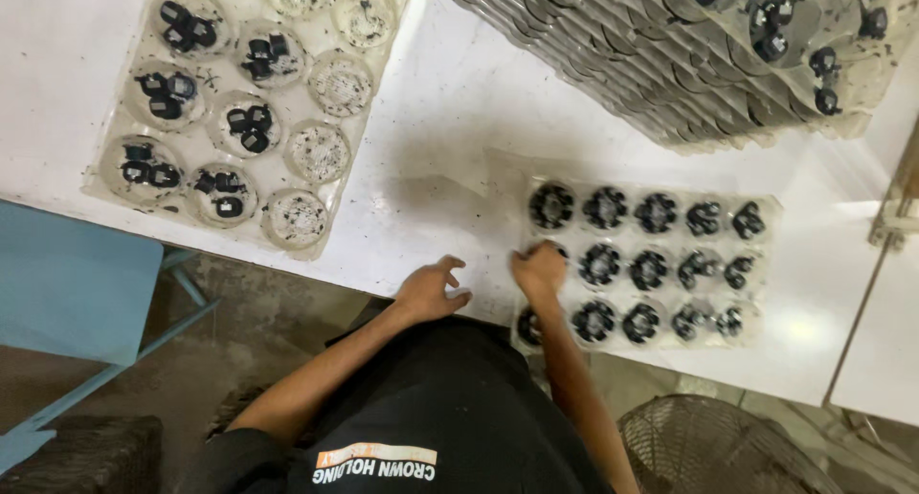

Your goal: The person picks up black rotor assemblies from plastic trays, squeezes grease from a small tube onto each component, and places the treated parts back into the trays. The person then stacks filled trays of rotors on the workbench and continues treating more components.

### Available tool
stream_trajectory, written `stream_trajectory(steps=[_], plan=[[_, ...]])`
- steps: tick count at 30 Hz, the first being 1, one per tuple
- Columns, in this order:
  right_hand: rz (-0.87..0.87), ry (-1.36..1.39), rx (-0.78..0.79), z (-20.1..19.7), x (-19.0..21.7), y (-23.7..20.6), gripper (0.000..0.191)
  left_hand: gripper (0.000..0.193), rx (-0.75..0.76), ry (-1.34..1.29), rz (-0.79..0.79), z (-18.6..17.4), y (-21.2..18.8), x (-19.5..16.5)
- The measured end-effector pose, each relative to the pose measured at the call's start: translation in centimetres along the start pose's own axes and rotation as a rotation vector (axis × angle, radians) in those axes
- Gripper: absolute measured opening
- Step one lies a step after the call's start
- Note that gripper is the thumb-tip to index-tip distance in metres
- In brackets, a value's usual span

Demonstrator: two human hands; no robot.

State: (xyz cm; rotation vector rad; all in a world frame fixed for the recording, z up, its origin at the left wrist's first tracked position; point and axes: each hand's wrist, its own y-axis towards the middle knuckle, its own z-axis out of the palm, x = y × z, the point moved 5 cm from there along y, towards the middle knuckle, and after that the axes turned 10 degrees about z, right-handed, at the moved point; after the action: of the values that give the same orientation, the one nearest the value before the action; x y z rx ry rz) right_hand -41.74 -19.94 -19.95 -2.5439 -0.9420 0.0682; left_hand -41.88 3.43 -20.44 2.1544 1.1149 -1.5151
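At the time of observation the person stood at the white work table (450, 111) with both hands down near its front edge. The right hand (539, 269) was closed into a loose fist over the left end of the clear moulded plastic tray of round black ring-shaped parts (661, 259), knuckles up, pressing on or pinching at the cell in the middle row nearest the tray's left rim; whether a part was actually between the fingers could not be told, as the fist hid it. The left hand (431, 288) rested on bare table just beside that tray, fingers curled and spread, holding nothing. The tray lay flat, close to the table's front edge, three rows of cells, all visible ones filled. In my judgement the seating would go best with the free hand steadying the tray's rim, since the thin plastic looked likely to flex or slide, and with each part pressed squarely down. A second clear tray holding loose black clips, several cells empty (244, 101), lay well apart at upper left; a tilted stack of similar clear trays (670, 63) sat at upper right.
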Motion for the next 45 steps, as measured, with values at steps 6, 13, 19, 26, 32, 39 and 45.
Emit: stream_trajectory(steps=[6,13,19,26,32,39,45], plan=[[-0.184,0.413,0.301,1.0,11.5,-3.8,0.047,0.055,-0.231,-0.226,-0.125,-2.6,-0.6,1.1],[-0.144,0.502,0.700,-0.1,14.8,-3.1,0.054,0.042,-0.497,-0.207,-0.255,-8.0,-5.1,3.3],[-0.500,0.434,0.367,-4.8,13.6,1.9,0.047,0.038,-1.000,0.074,-0.276,-12.4,-11.0,4.8],[-0.648,0.531,0.322,-9.0,22.6,5.9,0.034,0.076,-1.445,-0.753,-0.606,-18.2,-14.6,12.8],[-0.885,0.310,0.034,-11.5,33.9,5.1,0.036,0.065,-1.273,-0.536,-0.626,-23.1,-13.7,15.3],[-1.155,0.025,-0.308,-10.7,46.7,4.3,0.049,0.048,-1.205,-0.367,-0.626,-27.7,-15.7,18.0],[-1.085,0.048,-0.189,-7.2,47.4,4.1,0.033,0.043,-1.152,-0.349,-0.230,-33.6,-20.9,21.4]])
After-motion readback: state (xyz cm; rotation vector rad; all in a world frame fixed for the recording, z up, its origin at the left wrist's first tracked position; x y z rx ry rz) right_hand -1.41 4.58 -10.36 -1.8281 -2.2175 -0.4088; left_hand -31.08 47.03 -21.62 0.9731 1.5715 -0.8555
